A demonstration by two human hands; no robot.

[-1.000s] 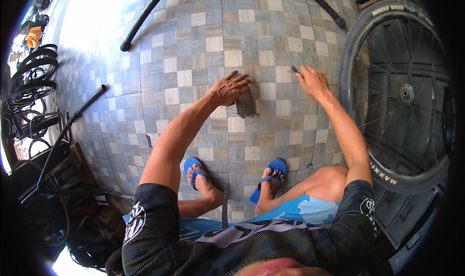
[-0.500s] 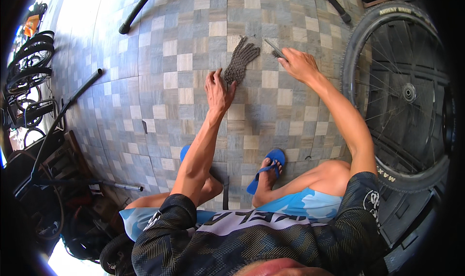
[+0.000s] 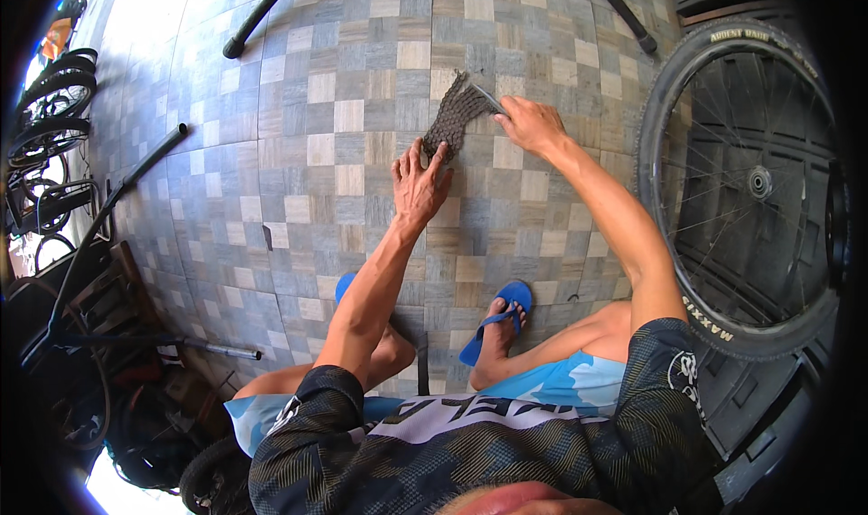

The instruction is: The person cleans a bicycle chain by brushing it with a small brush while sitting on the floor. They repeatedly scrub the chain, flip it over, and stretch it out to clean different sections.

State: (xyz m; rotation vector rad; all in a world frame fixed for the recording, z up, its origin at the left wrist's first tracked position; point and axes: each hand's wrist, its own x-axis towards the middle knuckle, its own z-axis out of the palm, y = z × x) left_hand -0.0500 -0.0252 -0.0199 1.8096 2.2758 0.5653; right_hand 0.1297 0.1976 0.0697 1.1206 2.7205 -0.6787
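- A dark linked piece (image 3: 459, 113) is spread on the checkered floor (image 3: 312, 185), in the middle, beyond the feet.
- Its near end is touched and partly covered by the left hand (image 3: 421, 185), whose fingers are spread.
- A slim grey tool (image 3: 488, 97) is pinched between the thumb and fingers of the right hand (image 3: 533, 124); its tip is held at the piece's far right edge, though whether contact is made cannot be told.
- The right side is taken up by a bicycle wheel (image 3: 658, 189), set well apart from the piece, with dark panels (image 3: 732, 217) seen through its spokes.
- The far side is flanked by two black tubes, one at left (image 3: 262, 16) and one at right (image 3: 624, 13).
- At left, a slanting dark tube (image 3: 145, 162) is seen, with bicycle tyres (image 3: 56, 108) lined up beyond it.
- The right blue slipper (image 3: 514, 294) is plainly seen; the left (image 3: 344, 285) is mostly blocked by the left forearm (image 3: 372, 280).
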